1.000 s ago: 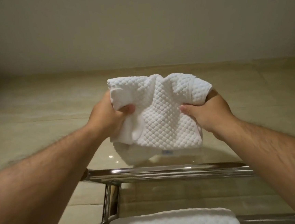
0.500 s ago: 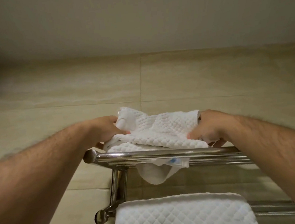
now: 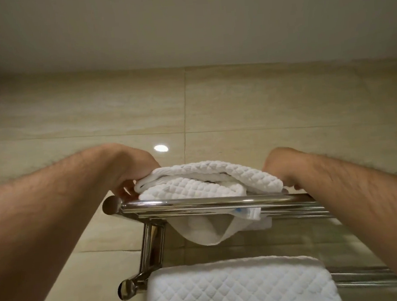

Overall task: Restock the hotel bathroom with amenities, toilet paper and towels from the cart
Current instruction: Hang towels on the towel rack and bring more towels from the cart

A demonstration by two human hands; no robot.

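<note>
White towel [image 3: 207, 185] lies on the chrome rack's [image 3: 197, 201] top shelf, one fold sagging through. Left hand [image 3: 135, 175] grips its end, likely squaring it; right hand's [image 3: 278, 166] hold is hidden.

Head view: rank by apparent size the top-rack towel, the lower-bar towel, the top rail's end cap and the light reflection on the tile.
1. lower-bar towel, though it is nearer the camera and cropped by the frame
2. top-rack towel, bunched up
3. end cap
4. light reflection
</note>
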